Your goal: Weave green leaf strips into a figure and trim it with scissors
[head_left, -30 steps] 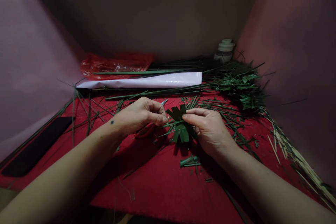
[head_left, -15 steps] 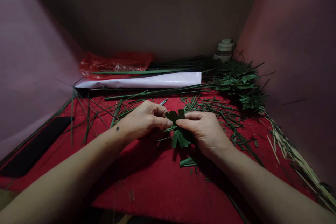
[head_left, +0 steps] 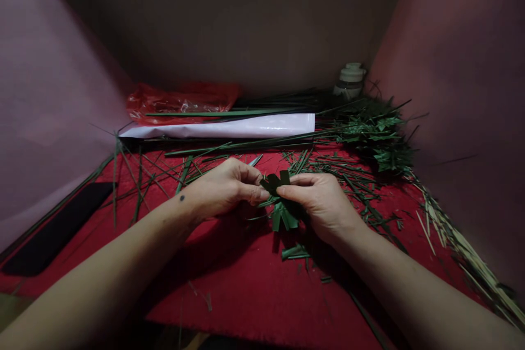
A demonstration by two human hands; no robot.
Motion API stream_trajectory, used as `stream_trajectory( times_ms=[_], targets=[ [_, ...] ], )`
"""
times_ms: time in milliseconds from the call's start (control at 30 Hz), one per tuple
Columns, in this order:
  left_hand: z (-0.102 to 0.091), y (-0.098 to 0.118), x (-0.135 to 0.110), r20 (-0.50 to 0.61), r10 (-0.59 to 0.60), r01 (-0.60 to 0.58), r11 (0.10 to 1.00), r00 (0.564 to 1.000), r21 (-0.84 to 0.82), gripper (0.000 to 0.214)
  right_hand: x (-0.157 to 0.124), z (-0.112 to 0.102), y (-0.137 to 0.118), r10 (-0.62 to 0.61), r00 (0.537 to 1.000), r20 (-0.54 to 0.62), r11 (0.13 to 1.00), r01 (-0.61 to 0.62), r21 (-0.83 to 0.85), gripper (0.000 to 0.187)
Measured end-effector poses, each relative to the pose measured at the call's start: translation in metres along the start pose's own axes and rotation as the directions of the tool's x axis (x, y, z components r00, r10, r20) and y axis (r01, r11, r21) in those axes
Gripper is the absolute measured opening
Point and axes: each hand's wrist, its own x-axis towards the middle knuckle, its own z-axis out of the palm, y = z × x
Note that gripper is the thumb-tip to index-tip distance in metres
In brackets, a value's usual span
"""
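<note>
A small folded piece of green leaf strips (head_left: pixel 279 202) is held between both hands just above the red cloth (head_left: pixel 254 284). My left hand (head_left: pixel 225 188) pinches its left side with thumb and fingers closed. On its right side my right hand (head_left: pixel 322 202) is closed, thumb and forefinger pressed on the top folds. Loose strip ends fan out below the fingers. A short cut leaf piece (head_left: pixel 295 252) lies on the cloth just under the hands.
Long green leaves and thin ribs (head_left: pixel 229 145) lie scattered behind the hands. A white roll (head_left: pixel 229 127) and a red plastic bag (head_left: pixel 180 101) sit at the back. A heap of folded leaf pieces (head_left: pixel 381 136) and a pale jar (head_left: pixel 349 80) are back right. A black flat object (head_left: pixel 53 229) lies left.
Both hands have closed in on the folded leaf piece and shifted slightly; the piece sits a little lower and more gathered between the fingertips than one second ago.
</note>
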Motion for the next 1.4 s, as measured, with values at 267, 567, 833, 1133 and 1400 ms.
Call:
stream_trajectory(
  times_ms=[267, 567, 833, 1133, 1400],
  targets=[
    [0.003, 0.003, -0.001, 0.027, 0.028, -0.028, 1.0, 0.999, -0.007, 0.017, 0.004, -0.003, 0.003, 0.007, 0.999, 0.032, 0.997, -0.009, 0.072, 0.016],
    [0.006, -0.003, 0.005, -0.221, 0.141, -0.179, 0.971, 0.965, -0.16, 0.02, 0.007, -0.006, -0.009, -0.044, 0.996, 0.075, 0.887, 0.005, 0.462, 0.032],
    [0.033, -0.013, 0.011, -0.225, 0.118, -0.201, 0.897, 0.967, -0.395, 0.02, 0.002, 0.003, 0.006, -0.122, 0.988, 0.09, 0.934, 0.084, 0.348, 0.022],
    [0.037, -0.016, 0.011, -0.175, 0.112, -0.158, 0.948, 0.978, -0.276, 0.024, 0.006, -0.001, 0.007, -0.128, 0.992, -0.02, 0.959, 0.129, 0.253, 0.019],
    [0.028, -0.009, 0.007, -0.014, 0.121, -0.121, 0.979, 0.993, -0.163, 0.022, 0.008, -0.005, 0.005, -0.138, 0.99, 0.01, 0.971, 0.134, 0.197, 0.022]
  ],
)
